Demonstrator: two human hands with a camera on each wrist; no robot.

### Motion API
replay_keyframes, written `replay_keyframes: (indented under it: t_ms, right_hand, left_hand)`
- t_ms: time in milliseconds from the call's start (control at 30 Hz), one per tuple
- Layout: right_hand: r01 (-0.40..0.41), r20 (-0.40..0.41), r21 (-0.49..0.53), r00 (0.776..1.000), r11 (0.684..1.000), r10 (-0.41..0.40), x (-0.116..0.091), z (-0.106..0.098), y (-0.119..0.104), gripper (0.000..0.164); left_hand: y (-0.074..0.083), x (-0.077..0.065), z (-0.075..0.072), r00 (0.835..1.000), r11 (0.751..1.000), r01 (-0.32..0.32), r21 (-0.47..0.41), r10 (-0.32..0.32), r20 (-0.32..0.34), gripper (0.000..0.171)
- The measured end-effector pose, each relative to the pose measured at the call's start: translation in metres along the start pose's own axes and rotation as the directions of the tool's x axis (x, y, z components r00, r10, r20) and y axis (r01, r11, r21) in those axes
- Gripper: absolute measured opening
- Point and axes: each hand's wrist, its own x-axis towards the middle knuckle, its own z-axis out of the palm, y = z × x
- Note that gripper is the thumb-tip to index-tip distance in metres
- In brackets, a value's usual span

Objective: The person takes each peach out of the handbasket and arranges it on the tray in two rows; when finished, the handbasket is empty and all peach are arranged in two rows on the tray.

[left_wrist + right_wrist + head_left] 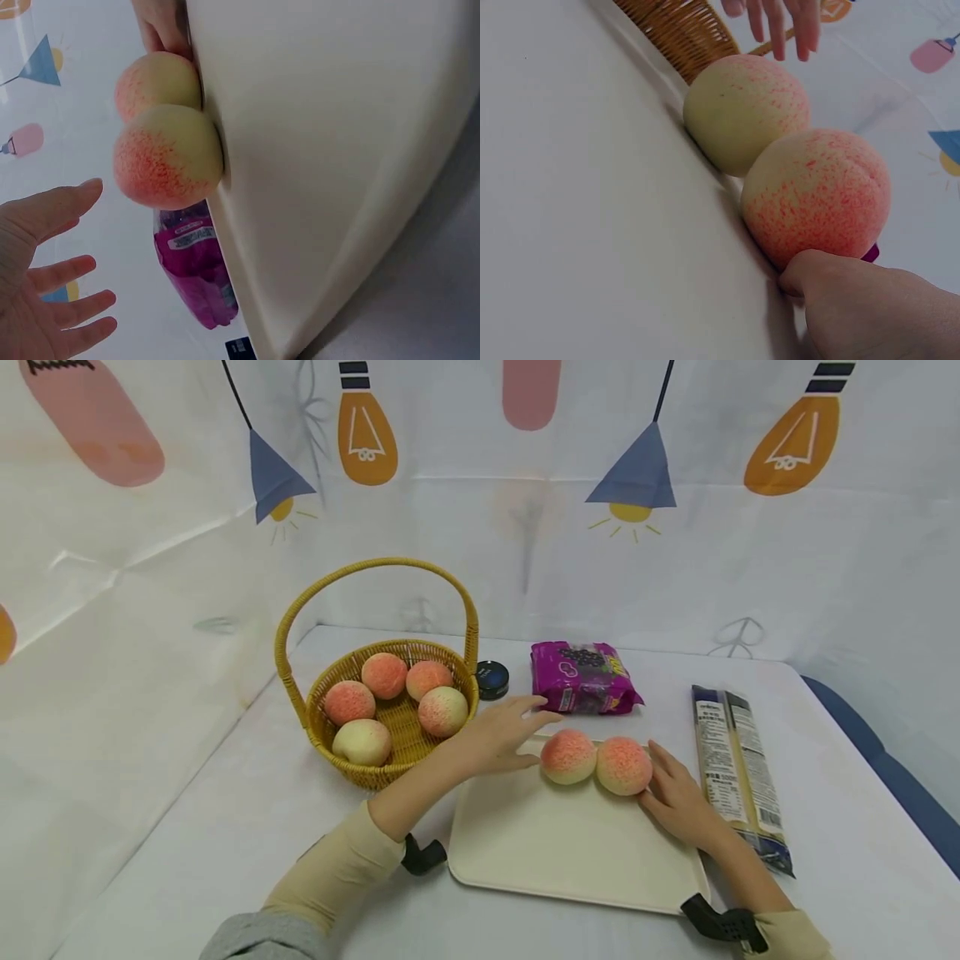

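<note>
This looks like a little play booth, but I can't tell what room it is in. Creased white sheets (pixel 465 556) with lamps (pixel 636 468) and light bulbs (pixel 367 437) on them hang behind the bench's (pixel 225 835) far edge.

Beige sleeves (pixel 337 870), grey fabric (pixel 262 937) — on the left, black wristbands (pixel 726 925)

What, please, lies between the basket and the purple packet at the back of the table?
A small, round, dark container sits between the basket and the purple packet, nearer the basket; the head view shows this.
</note>
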Motion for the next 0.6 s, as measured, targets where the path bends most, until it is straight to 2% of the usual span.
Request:
replay_keyframes:
  t_ms: [200,367,467,600]
  right_hand:
    - [-0.006,-0.002,0.009,1.000,1.000,0.006,-0.001,-0.001,-0.001,0.056]
    - [-0.006,0.004,0.015,1.000,1.000,0.006,-0.001,-0.001,-0.002,0.055]
    - [0.004,-0.004,0.009,1.000,1.000,-0.004,-0.001,-0.001,-0.003,0.055]
    - [0.020,-0.018,0.008,1.000,1.000,-0.020,0.000,0.000,-0.002,0.055]
  left_hand:
    - [-0.008,-0.009,-0.005,0.999,0.999,0.032,0.025,-0.031,-0.032,0.059]
    - [-0.016,-0.017,-0.008,0.992,0.995,0.103,0.008,-0.102,-0.076,0.056]
    - [-0.021,-0.021,-0.009,0.976,0.984,0.176,-0.017,-0.177,-0.126,0.052]
    - [-0.026,-0.026,-0.009,0.935,0.956,0.289,-0.044,-0.292,-0.199,0.047]
